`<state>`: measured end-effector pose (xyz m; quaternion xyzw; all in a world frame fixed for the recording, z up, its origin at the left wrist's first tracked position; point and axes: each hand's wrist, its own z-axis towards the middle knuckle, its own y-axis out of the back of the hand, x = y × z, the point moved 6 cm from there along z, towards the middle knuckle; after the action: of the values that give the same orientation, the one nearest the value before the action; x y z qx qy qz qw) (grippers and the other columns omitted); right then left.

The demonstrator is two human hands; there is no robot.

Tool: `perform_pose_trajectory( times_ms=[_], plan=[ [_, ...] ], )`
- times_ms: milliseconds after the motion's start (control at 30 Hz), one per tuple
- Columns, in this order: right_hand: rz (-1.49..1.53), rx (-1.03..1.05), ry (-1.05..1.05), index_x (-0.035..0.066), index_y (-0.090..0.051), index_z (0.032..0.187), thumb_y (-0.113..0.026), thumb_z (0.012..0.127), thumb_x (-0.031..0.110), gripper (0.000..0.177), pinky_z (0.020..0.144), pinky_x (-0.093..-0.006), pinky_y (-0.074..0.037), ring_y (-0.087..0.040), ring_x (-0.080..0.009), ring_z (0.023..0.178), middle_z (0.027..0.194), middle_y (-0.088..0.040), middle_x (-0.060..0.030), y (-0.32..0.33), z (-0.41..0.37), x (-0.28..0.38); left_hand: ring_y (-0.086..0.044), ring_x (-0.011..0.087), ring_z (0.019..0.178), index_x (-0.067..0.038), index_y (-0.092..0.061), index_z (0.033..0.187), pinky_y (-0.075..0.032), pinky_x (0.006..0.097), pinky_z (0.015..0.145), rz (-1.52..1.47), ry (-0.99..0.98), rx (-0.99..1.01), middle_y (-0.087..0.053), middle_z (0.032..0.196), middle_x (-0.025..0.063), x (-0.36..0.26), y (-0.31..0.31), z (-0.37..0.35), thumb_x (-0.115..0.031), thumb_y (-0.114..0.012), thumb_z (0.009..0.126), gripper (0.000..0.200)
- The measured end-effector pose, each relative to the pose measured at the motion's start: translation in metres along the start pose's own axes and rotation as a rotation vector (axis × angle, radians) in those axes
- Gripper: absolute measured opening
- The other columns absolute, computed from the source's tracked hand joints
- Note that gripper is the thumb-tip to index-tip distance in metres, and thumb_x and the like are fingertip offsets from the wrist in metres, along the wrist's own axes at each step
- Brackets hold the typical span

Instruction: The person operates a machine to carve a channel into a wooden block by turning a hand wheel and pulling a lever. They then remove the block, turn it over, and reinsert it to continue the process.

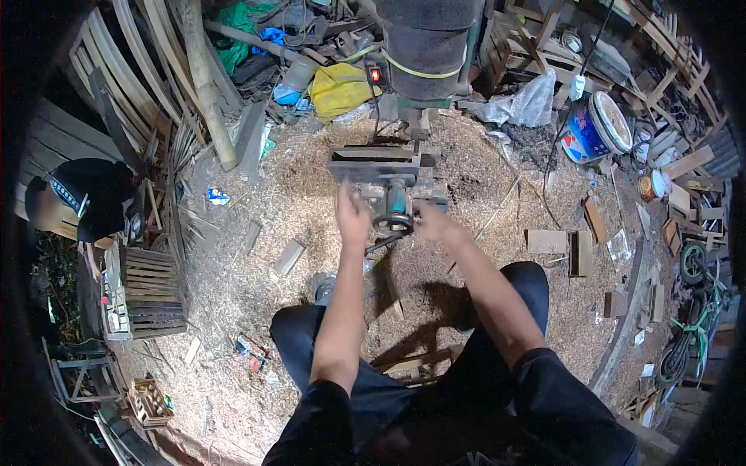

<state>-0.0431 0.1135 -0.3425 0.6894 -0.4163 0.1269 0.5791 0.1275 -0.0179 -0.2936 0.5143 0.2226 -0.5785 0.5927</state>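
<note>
Head view | step: likely adjusting teal-and-black round metal fitting (393, 211) between your left hand (353, 219) and right hand (435, 225) | grips: cannot tell if clenched | next: needs steady, even hold

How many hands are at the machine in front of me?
2. The left hand is left of the round wheel, the right hand just right of it. Others may be hidden.

Sawdust-covered floor (256, 233), stacked timber (132, 70), wooden crates (151, 291), blue bucket (594, 128)
</note>
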Motion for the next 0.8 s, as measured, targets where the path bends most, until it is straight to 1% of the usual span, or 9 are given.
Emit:
perform_pose_trajectory(
  times_ms=[33, 100, 167, 200, 267, 367, 467, 600, 800],
  plan=[
    [-0.033, -0.074, 0.051, -0.001, -0.055, 0.118, -0.063, 0.082, 0.016, 0.04, 0.093, -0.0451, -0.048, -0.06, -0.04, 0.106, 0.111, -0.061, -0.029, 0.022, -0.003, 0.006, -0.039, 0.0396, 0.134, 0.001, -0.035, 0.144, -0.031, 0.0449, 0.111, 0.075, -0.185, 0.048, -0.042, 0.142, 0.0267, -0.074, 0.008, 0.021, -0.008, -0.051, 0.094, 0.053],
    [-0.009, -0.24, 0.094, -0.001, -0.06, 0.113, -0.062, 0.084, 0.018, 0.034, 0.091, -0.0444, -0.049, -0.063, -0.0391, 0.101, 0.106, -0.065, -0.0252, 0.058, -0.015, 0.009, -0.033, 0.0436, 0.135, 0.001, -0.026, 0.148, -0.028, 0.0475, 0.112, 0.331, -0.344, 0.091, -0.033, 0.148, 0.0258, -0.128, 0.001, 0.058, -0.008, -0.053, 0.092, 0.063],
    [0.106, -0.42, 0.086, -0.001, -0.062, 0.109, -0.062, 0.085, 0.019, 0.031, 0.089, -0.0438, -0.05, -0.064, -0.0391, 0.098, 0.105, -0.067, -0.0226, 0.081, -0.027, 0.001, -0.037, 0.0428, 0.132, 0.0, -0.023, 0.149, -0.029, 0.0498, 0.11, 0.469, -0.521, 0.111, -0.034, 0.147, 0.0246, -0.183, -0.001, 0.082, -0.01, -0.056, 0.087, 0.07],
    [0.083, -0.412, 0.044, -0.001, -0.062, 0.109, -0.062, 0.085, 0.02, 0.032, 0.088, -0.0437, -0.05, -0.064, -0.039, 0.097, 0.103, -0.067, -0.0223, 0.084, -0.028, -0.007, -0.038, 0.042, 0.131, -0.001, -0.023, 0.149, -0.029, 0.0515, 0.11, 0.557, -0.543, 0.114, -0.035, 0.146, 0.0241, -0.193, -0.006, 0.095, -0.011, -0.057, 0.086, 0.072],
    [0.038, -0.39, -0.043, -0.001, -0.062, 0.11, -0.063, 0.085, 0.021, 0.033, 0.086, -0.0435, -0.051, -0.065, -0.0386, 0.094, 0.101, -0.068, -0.0217, 0.082, -0.033, -0.022, -0.04, 0.0403, 0.129, -0.002, -0.023, 0.15, -0.029, 0.0549, 0.108, 0.735, -0.58, 0.122, -0.036, 0.144, 0.0231, -0.204, -0.016, 0.111, -0.013, -0.058, 0.084, 0.075],
    [-0.136, -0.221, -0.061, -0.001, -0.063, 0.109, -0.065, 0.084, 0.021, 0.034, 0.083, -0.0437, -0.052, -0.067, -0.0377, 0.092, 0.1, -0.068, -0.0228, 0.075, -0.049, -0.02, -0.041, 0.0383, 0.128, -0.003, -0.024, 0.15, -0.028, 0.0598, 0.106, 0.856, -0.549, 0.122, -0.036, 0.144, 0.0217, -0.204, -0.022, 0.116, -0.015, -0.06, 0.081, 0.079],
    [-0.078, -0.181, -0.063, -0.001, -0.062, 0.111, -0.068, 0.082, 0.022, 0.038, 0.084, -0.0439, -0.053, -0.067, -0.0382, 0.093, 0.099, -0.068, -0.0237, 0.049, -0.036, -0.053, -0.041, 0.0361, 0.129, -0.003, -0.02, 0.151, -0.027, 0.0625, 0.105, 0.952, -0.53, 0.145, -0.035, 0.146, 0.0207, -0.194, -0.029, 0.108, -0.016, -0.06, 0.081, 0.081],
    [-0.076, -0.196, -0.049, -0.001, -0.061, 0.114, -0.068, 0.081, 0.023, 0.041, 0.084, -0.0443, -0.052, -0.066, -0.0395, 0.094, 0.1, -0.068, -0.0253, 0.051, -0.046, -0.04, -0.041, 0.0303, 0.131, -0.006, -0.016, 0.152, -0.023, 0.0621, 0.111, 0.741, -0.49, 0.109, -0.034, 0.148, 0.015, -0.173, -0.033, 0.105, -0.016, -0.063, 0.082, 0.085],
    [-0.061, -0.118, -0.04, -0.001, -0.058, 0.114, -0.065, 0.083, 0.025, 0.041, 0.084, -0.0459, -0.051, -0.063, -0.0417, 0.097, 0.103, -0.066, -0.0265, 0.043, -0.036, -0.034, -0.044, 0.0283, 0.129, -0.007, -0.019, 0.152, -0.024, 0.0612, 0.111, 0.819, -0.463, 0.092, -0.042, 0.143, 0.0104, -0.184, -0.027, 0.115, -0.015, -0.061, 0.082, 0.082]
  ],
)
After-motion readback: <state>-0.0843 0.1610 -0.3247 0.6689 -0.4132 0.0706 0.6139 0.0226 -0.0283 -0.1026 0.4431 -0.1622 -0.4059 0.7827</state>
